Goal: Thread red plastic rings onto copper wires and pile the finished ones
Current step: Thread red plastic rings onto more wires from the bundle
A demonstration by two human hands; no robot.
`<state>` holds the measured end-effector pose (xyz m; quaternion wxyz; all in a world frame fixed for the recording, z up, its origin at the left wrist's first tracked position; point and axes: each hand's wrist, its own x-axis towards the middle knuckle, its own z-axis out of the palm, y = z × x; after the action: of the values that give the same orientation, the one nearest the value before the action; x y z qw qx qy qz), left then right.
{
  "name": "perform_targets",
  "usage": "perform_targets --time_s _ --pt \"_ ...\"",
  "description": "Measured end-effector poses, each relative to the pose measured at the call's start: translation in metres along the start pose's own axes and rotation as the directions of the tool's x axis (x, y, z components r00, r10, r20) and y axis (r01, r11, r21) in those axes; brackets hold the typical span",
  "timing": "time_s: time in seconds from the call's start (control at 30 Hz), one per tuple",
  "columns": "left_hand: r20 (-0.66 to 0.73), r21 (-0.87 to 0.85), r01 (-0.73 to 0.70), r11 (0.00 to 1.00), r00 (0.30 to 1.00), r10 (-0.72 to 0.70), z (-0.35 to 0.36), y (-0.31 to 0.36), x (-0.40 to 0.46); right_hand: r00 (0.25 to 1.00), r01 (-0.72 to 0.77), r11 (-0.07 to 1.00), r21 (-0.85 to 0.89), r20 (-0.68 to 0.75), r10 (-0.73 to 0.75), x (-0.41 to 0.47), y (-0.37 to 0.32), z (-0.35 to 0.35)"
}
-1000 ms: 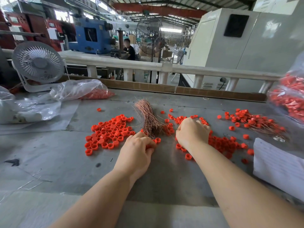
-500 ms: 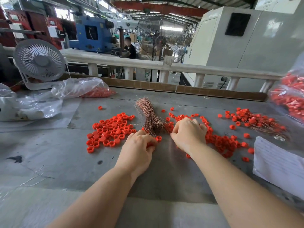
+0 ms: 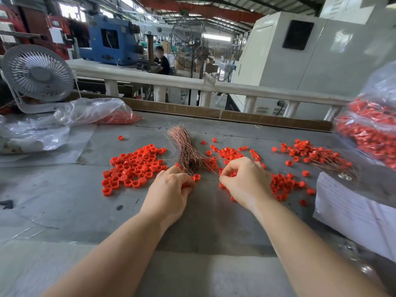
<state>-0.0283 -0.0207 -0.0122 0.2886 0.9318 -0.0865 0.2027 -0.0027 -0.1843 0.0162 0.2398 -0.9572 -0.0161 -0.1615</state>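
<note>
While the bundle of copper wires (image 3: 187,153) lies on the grey table (image 3: 64,200) with its loose ends fanned toward the far edge, both hands work at its near end. The left hand (image 3: 169,195) rests on the table with fingers curled together around some red rings (image 3: 194,179), touching the bottom of the bundle. The right hand (image 3: 246,183) is just beside it, thumb and first finger pinched together on a thin wire (image 3: 211,168) which comes out from the bundle; its other fingers are bent over more rings.

1 group of loose rings (image 3: 134,168) lies left of the bundle, and another group (image 3: 282,185) lies to the right, partly under the right hand. Further right, near the table corner, is the pile of finished rings on wires (image 3: 315,156). Beside it stands a clear bag (image 3: 372,129) full of red parts, and below it a stack of white paper (image 3: 351,206).

At the far left stand a small white fan (image 3: 37,72) and a crumpled plastic bag (image 3: 94,112) with rings inside. Behind the white railing (image 3: 192,83) a person (image 3: 161,61) sits near a blue machine (image 3: 109,42).
</note>
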Motion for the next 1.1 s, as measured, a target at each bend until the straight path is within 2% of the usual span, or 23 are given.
perform_targets --time_s 0.27,0.4,0.47,0.6,0.73,0.8,0.87,0.93,1.0,1.03,1.1 --pt "-0.085 0.005 0.008 1.000 0.996 -0.008 -0.002 0.003 -0.003 0.989 0.042 0.972 0.231 -0.149 -0.008 -0.011 0.009 0.009" --pt "-0.126 -0.034 0.077 0.996 0.989 -0.081 -0.001 0.007 0.001 0.971 0.067 0.929 0.365 -0.238 0.023 -0.010 0.007 0.009" --pt "-0.118 -0.076 0.111 0.991 0.986 -0.120 -0.003 0.012 0.004 0.960 0.091 0.915 0.394 -0.278 0.024 -0.011 0.004 0.008" --pt "-0.085 -0.091 0.092 0.992 0.991 -0.100 -0.011 0.021 0.018 0.932 0.166 0.912 0.376 -0.361 -0.020 -0.012 0.001 0.007" --pt "0.036 -0.279 0.165 0.946 0.986 -0.161 -0.018 0.026 0.029 0.905 0.215 0.895 0.391 -0.423 -0.032 -0.011 0.002 0.004" --pt "0.138 -0.439 0.247 0.864 0.969 -0.207 -0.016 0.028 0.028 0.901 0.250 0.887 0.389 -0.430 -0.065 -0.012 0.002 0.002" --pt "0.243 -0.602 0.357 0.714 0.934 -0.262 -0.013 0.029 0.026 0.899 0.295 0.880 0.372 -0.421 -0.123 -0.013 0.002 0.002" --pt "0.365 -0.741 0.462 0.487 0.886 -0.286 -0.009 0.029 0.022 0.893 0.344 0.880 0.326 -0.404 -0.199 -0.014 0.002 0.003" --pt "0.447 -0.827 0.508 0.240 0.854 -0.266 -0.006 0.027 0.019 0.885 0.391 0.877 0.278 -0.375 -0.275 -0.015 0.001 0.005" --pt "0.459 -0.846 0.507 0.163 0.850 -0.260 -0.005 0.025 0.018 0.880 0.410 0.875 0.257 -0.363 -0.306 -0.015 0.001 0.006" --pt "0.447 -0.868 0.487 0.097 0.851 -0.275 -0.003 0.022 0.017 0.874 0.438 0.868 0.232 -0.337 -0.350 -0.015 0.001 0.008"
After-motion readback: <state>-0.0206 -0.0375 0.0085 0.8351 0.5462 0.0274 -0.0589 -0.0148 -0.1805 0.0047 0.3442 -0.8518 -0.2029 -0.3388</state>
